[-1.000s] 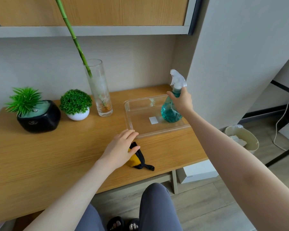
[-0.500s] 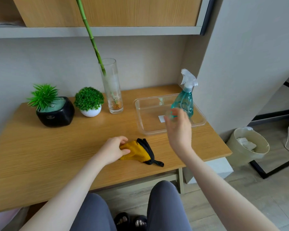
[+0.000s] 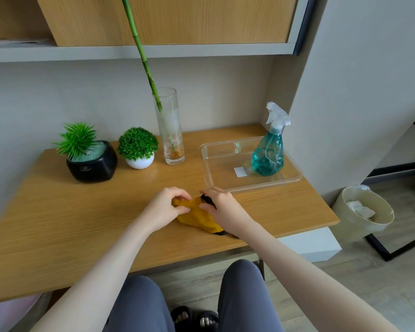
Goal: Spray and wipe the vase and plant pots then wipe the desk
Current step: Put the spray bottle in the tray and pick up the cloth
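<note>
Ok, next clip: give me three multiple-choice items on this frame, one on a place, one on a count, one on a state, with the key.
1. Where does the spray bottle stand?
A. in the clear tray
B. on the floor
C. beside the black pot

2. How many small potted plants stand left of the glass vase?
A. one
B. two
C. four

3. What are both hands doing?
A. resting flat on the desk
B. lifting the vase
C. gripping the yellow cloth

Key: 1 A, the bottle is upright inside the tray's rim. 2 B, the black pot and the white pot. 3 C, the left hand and right hand pinch the cloth's edges on the desk.
</note>
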